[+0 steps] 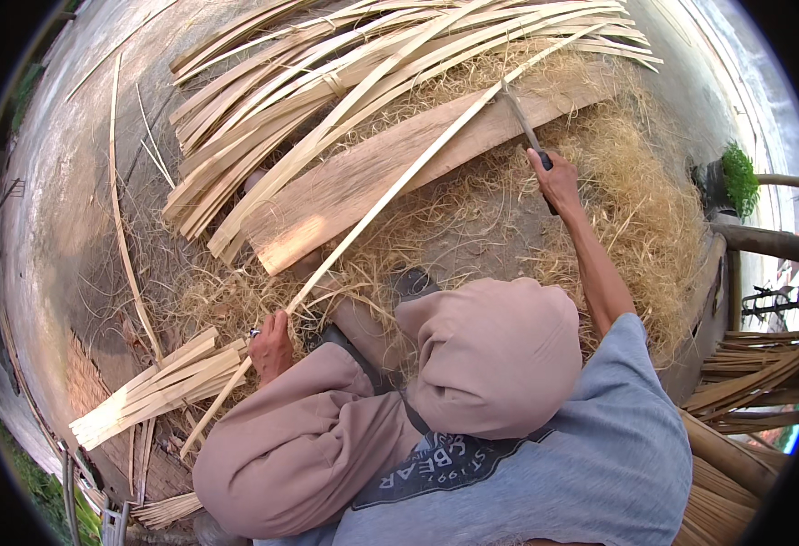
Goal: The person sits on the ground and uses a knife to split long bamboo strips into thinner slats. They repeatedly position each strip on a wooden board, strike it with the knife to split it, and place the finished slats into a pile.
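My left hand, a ring on one finger, is closed around a long, pale bamboo strip. The strip runs up and to the right, crossing over a wide wooden board that lies at a slant in front of my knees. In my right hand is a knife, gripped by its dark handle. Its blade points away from me, and the tip end meets the strip over the far right part of the board. Whether the edge bites into the strip is too small to tell.
Beyond the board lies a large heap of split strips. A smaller bundle rests at my left. Curly shavings cover the ground on the right and around the board. A green plant and wooden poles stand at the right edge.
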Demonstrator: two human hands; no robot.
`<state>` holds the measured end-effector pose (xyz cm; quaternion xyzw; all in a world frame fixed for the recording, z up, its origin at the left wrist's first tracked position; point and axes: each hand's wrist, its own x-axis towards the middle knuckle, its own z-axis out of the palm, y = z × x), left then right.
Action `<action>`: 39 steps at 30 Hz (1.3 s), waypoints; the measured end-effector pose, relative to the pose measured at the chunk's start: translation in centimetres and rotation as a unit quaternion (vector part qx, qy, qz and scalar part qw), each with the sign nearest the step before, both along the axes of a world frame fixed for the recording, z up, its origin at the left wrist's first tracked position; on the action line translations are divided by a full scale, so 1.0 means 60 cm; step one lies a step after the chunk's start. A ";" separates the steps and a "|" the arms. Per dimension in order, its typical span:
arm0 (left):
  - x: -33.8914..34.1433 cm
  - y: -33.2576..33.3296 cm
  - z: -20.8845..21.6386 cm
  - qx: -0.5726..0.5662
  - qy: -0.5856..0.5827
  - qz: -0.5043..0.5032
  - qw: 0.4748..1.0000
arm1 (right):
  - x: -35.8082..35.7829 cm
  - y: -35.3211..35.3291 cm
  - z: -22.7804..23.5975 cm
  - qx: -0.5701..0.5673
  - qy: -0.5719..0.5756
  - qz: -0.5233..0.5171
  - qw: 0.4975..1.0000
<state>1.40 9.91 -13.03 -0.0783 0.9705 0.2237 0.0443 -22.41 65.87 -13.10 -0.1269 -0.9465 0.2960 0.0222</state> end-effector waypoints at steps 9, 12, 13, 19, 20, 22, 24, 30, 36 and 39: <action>0.037 -0.034 -0.005 -0.035 -0.017 0.002 0.999 | 0.124 -0.201 0.004 -0.043 -0.012 0.303 0.952; 0.065 -0.078 -0.028 -0.079 -0.051 -0.022 0.995 | 0.029 -0.096 -0.022 0.001 -0.034 0.110 0.993; 0.065 -0.083 -0.032 -0.085 -0.042 -0.032 0.995 | -0.013 -0.039 -0.033 0.003 0.029 0.012 1.000; 0.038 -0.026 0.003 -0.019 0.116 -0.004 0.993 | -0.040 -0.026 0.029 -0.080 -0.050 -0.033 0.995; 0.038 -0.027 -0.002 -0.002 0.112 0.008 0.994 | -0.011 -0.068 -0.012 -0.062 -0.057 0.021 0.996; 0.008 0.018 0.017 0.023 0.087 0.032 0.995 | 0.081 -0.187 -0.007 -0.085 -0.071 0.130 0.985; -0.001 0.033 0.024 0.019 0.075 0.038 0.996 | 0.172 -0.288 0.011 -0.127 -0.115 0.267 0.948; -0.007 0.066 0.019 0.014 0.062 0.046 0.997 | 0.178 -0.270 -0.005 -0.069 -0.064 0.276 0.957; -0.022 0.054 0.017 0.016 0.046 0.027 0.998 | 0.005 -0.089 0.012 0.005 -0.006 0.032 0.999; 0.001 0.030 0.011 0.005 0.032 0.033 0.999 | 0.060 -0.140 -0.013 0.022 0.026 0.260 0.965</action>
